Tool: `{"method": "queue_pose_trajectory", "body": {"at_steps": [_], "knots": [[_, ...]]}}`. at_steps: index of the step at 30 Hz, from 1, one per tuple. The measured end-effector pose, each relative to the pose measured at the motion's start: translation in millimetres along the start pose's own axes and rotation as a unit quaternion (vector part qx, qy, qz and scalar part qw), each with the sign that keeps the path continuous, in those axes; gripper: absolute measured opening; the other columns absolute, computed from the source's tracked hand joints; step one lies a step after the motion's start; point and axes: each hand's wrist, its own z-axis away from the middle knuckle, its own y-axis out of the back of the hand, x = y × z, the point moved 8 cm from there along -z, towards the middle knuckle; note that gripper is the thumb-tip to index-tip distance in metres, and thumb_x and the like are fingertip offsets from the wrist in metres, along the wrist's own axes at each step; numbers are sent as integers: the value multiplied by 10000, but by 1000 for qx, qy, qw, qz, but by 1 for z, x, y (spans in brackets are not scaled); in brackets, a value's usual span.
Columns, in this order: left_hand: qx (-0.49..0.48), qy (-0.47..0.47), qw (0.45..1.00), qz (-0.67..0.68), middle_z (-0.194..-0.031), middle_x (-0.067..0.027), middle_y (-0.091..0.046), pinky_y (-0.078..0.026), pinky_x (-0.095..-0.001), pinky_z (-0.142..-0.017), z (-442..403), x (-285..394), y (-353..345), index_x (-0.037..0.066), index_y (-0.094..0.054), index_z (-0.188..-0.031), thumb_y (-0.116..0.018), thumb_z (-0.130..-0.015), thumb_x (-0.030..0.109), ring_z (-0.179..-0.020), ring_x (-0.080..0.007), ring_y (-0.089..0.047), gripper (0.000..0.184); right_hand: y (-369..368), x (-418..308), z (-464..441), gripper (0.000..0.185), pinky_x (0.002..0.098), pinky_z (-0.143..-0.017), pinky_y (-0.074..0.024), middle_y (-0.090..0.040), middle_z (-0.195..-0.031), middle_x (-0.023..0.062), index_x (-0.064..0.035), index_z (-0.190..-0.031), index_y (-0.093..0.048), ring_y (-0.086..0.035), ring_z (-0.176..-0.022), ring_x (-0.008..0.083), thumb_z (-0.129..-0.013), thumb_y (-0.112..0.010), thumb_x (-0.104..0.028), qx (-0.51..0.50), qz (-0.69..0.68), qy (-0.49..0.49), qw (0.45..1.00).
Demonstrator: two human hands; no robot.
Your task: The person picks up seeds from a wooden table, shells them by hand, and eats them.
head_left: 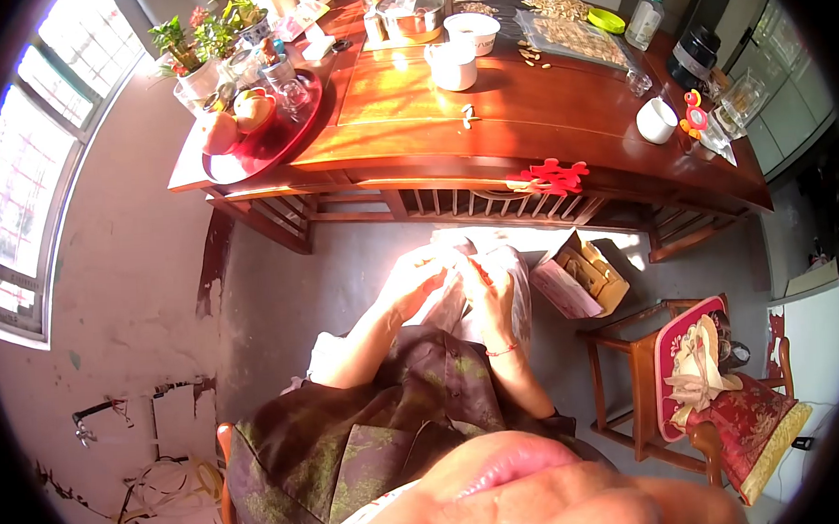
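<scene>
Over my lap, in front of the table, my left hand (415, 279) and my right hand (487, 292) come together at the fingertips. Both hands have their fingers bent in a pinch. Bright sunlight washes out the fingertips, so whatever lies between them is too small and pale to make out. A red string bracelet (503, 350) circles my right wrist. On the table ahead are a few loose peanuts (468, 117), a white cup (453, 67) and a white tub (473, 33).
A wooden table (386, 132) spans the front. It carries a red tray (288, 137) with fruit, a bag of peanuts (578, 40), a bottle (646, 18) and a white mug (657, 120). An open cardboard box (579, 278) and a chair (630, 374) stand right.
</scene>
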Motion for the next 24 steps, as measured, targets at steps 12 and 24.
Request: {"method": "queue_pose_trajectory", "body": {"at_steps": [12,24], "knots": [[-7,-6,989,-147,-808,33,-614,-356,-170,-560,4,9,16,56,-661,-940,-714,-772,236,-646,-20,-466,252,-8,12,2,111,180,-410,-188,-393,-542,-96,-44,-813,-623,-296,-443,-6,-862,-611,-143,-45,-75,-68,994],[-49,-84,984,-152,-792,-15,-610,-381,-184,-577,6,24,-5,34,-623,-874,-709,-752,199,-678,-54,-507,222,-14,20,6,134,188,-370,-165,-369,-509,-73,-7,-776,-595,-265,-385,12,-869,-567,-99,-68,-169,-127,975]]}}
